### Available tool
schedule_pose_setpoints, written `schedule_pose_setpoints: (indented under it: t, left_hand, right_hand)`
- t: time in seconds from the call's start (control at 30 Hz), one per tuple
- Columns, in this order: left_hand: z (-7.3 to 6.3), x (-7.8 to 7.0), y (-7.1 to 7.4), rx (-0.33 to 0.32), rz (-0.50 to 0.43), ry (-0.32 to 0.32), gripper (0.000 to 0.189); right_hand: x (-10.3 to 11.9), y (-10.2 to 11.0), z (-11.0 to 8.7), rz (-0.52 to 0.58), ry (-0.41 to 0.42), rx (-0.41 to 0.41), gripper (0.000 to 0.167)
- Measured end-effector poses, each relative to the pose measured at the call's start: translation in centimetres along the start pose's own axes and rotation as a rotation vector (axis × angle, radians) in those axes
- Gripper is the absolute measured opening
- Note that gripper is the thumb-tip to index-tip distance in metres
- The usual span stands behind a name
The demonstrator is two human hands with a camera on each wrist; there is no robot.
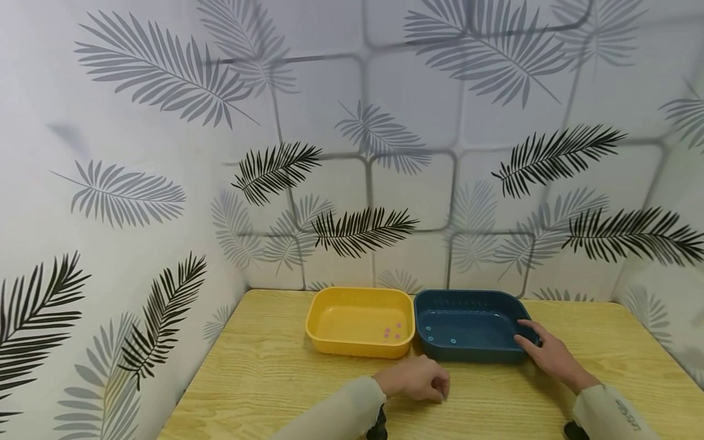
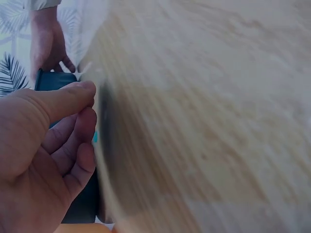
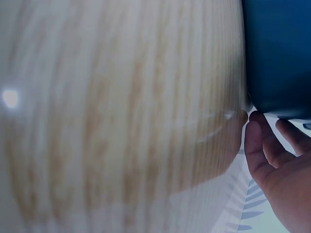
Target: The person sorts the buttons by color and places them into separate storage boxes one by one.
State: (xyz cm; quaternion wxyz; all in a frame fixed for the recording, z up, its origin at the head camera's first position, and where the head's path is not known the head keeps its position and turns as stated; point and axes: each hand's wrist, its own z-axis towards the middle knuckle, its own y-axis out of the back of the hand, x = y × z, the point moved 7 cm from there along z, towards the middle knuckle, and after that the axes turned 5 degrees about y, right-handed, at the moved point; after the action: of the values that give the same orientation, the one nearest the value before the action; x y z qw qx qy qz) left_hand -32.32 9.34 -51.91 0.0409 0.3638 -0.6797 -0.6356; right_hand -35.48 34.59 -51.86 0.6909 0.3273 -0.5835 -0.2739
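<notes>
My left hand (image 1: pixel 415 379) is low over the table in front of the trays, fingers curled and thumb tip close to the fingertips. In the left wrist view, a bit of teal (image 2: pixel 95 137) shows beside its fingertips; whether the fingers hold it is unclear. My right hand (image 1: pixel 552 357) grips the right end of the dark blue tray (image 1: pixel 473 354), thumb and a finger over its rim. Several small teal buttons (image 1: pixel 453 341) lie in that tray. To its left, a yellow tray (image 1: pixel 357 349) holds several pink buttons (image 1: pixel 398 337).
Both trays stand side by side at the back of the wood-grain table (image 1: pixel 247 366). Right behind them rises a wall (image 1: pixel 341 269) with a leaf pattern. Another wall (image 1: pixel 165 244) borders the table's left side.
</notes>
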Motion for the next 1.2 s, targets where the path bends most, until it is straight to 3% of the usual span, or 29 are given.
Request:
schedule_pose_setpoints:
  t: [0.17, 0.4, 0.77, 1.07, 1.2]
  left_hand:
    - [-0.1, 0.0, 0.8, -0.033, -0.064, -0.023, 0.004]
    - [-0.5, 0.2, 2.2, -0.07, -0.185, 0.011, 0.003]
    - [-1.1, -1.0, 5.4, -0.18, -0.295, -0.038, 0.009]
    - [-1.0, 0.3, 7.2, -0.276, -0.548, 0.088, 0.006]
    - [-0.8, 0.7, 7.8, -0.318, -0.583, 0.125, 0.006]
  right_hand:
    - [-0.1, 0.0, 0.0, -0.004, 0.002, 0.003, 0.067]
    - [0.1, 0.1, 0.0, -0.003, 0.007, 0.002, 0.066]
    - [0.0, 0.1, 0.0, -0.014, -0.002, 0.002, 0.067]
    - [-0.5, -0.2, 0.1, -0.003, -0.017, 0.018, 0.069]
    - [-0.5, -0.1, 0.1, -0.005, -0.009, 0.01, 0.068]
